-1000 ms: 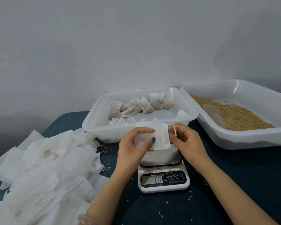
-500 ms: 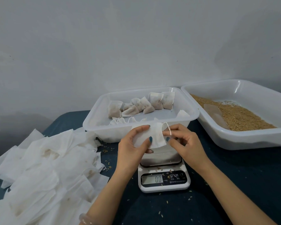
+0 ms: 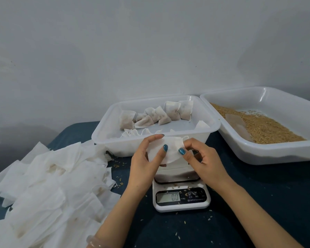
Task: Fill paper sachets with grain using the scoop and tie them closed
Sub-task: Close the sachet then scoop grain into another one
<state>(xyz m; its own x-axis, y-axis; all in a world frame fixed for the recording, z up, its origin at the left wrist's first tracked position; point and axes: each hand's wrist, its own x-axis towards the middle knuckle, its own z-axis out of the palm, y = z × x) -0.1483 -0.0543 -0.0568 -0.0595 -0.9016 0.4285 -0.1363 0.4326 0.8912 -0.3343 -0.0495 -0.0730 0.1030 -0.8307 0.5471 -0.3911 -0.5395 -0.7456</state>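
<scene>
An empty white paper sachet (image 3: 172,149) hangs above the small digital scale (image 3: 181,196), which reads 0.0. My left hand (image 3: 147,161) pinches its left side with thumb in front. My right hand (image 3: 202,160) pinches its right edge near the drawstring. The sachet bulges and curves between both hands. Brown grain (image 3: 261,127) lies in the right white tray (image 3: 276,154), with a pale scoop (image 3: 237,125) half buried in it. Several filled, tied sachets (image 3: 156,116) sit in the middle white tray (image 3: 115,144).
A large heap of empty white sachets (image 3: 48,190) covers the dark blue table at the left. Loose grains (image 3: 120,163) are scattered on the cloth around the scale. A plain wall stands behind the trays.
Both hands have moved closer together, and the flat sachet has become bowed and rounded between them. My right fingers shifted from the string onto the sachet's edge.
</scene>
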